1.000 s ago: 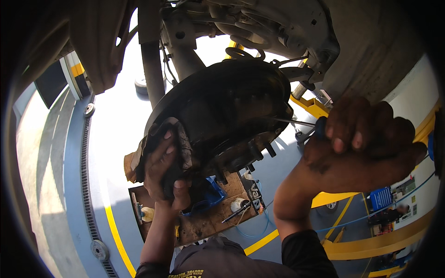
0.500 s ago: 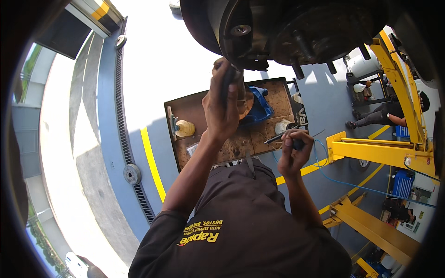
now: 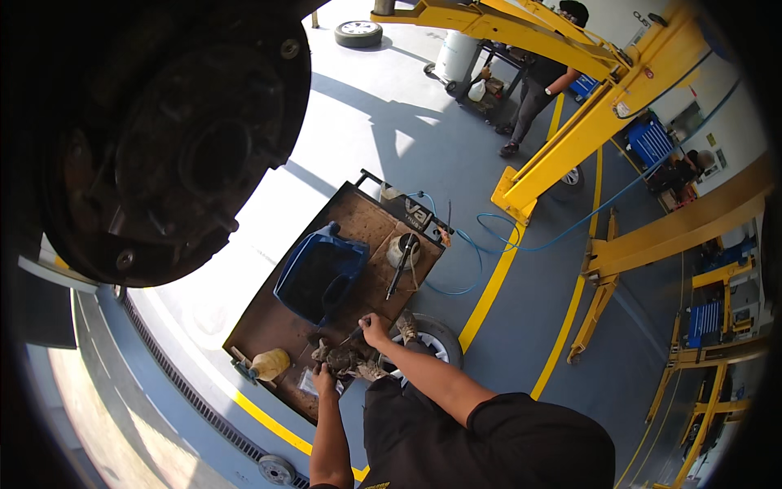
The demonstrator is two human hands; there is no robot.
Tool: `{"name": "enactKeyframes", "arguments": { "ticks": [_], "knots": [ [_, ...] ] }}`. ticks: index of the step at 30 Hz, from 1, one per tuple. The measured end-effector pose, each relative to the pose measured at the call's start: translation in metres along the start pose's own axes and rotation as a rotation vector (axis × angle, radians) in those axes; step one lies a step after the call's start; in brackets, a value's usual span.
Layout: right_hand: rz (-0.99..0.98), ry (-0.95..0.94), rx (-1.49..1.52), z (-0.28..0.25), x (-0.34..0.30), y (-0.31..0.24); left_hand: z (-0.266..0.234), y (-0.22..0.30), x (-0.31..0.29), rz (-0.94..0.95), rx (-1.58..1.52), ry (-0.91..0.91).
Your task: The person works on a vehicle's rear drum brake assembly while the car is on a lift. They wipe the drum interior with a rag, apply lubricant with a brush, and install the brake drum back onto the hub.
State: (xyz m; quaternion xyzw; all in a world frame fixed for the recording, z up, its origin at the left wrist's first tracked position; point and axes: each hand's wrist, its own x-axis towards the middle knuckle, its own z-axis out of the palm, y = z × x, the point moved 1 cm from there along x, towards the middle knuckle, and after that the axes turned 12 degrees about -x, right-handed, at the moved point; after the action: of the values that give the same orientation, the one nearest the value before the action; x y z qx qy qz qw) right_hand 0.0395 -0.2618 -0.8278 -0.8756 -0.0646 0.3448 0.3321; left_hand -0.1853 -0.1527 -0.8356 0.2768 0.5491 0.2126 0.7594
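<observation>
Yellow lift post (image 3: 588,122): beyond the right hand, up and to the right, well apart from both hands.
Table (image 3: 269,330): lies under and ahead of both hands; its brown top, set close before the body, probably puts supplies within a short reach.
Wheel hub assembly (image 3: 175,159): far ahead and left of the left hand, touched by neither hand; likely held up high so that it can be worked on from below.
Wheel (image 3: 453,341): low beside the right forearm, on its right, partly hidden.
Blue container (image 3: 322,277): just ahead of the hands on the table, its open side up, perhaps to catch liquid (its contents are too dark to read).
Forearms: the right one (image 3: 440,379) slants forward and leftward across the body; the left one (image 3: 329,432) runs nearly straight ahead, so the hands come close together.
White tub (image 3: 397,254): ahead and slightly right of the right hand, a black tool lying across it.
Yellow bottle (image 3: 270,364): left of the left hand, near the table's edge.
Left hand (image 3: 324,378): fingers closed on the cloth's near edge, seemingly to steady it.
Right hand (image 3: 375,331): curled around the thin tool.
Cloth (image 3: 340,357): crumpled, between the hands.
Thin tool (image 3: 353,335): points leftward from the right hand toward the cloth.
</observation>
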Motion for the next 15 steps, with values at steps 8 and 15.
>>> {"name": "enactKeyframes", "arguments": {
  "ticks": [8, 15],
  "knots": [
    [-0.239, 0.025, -0.285, -0.103, -0.068, 0.024, 0.033, 0.049, -0.039, 0.482, 0.903, 0.102],
    [-0.023, 0.191, -0.198, -0.298, -0.073, 0.211, 0.335, 0.086, -0.239, 0.181, 0.441, -0.704]
  ]
}}
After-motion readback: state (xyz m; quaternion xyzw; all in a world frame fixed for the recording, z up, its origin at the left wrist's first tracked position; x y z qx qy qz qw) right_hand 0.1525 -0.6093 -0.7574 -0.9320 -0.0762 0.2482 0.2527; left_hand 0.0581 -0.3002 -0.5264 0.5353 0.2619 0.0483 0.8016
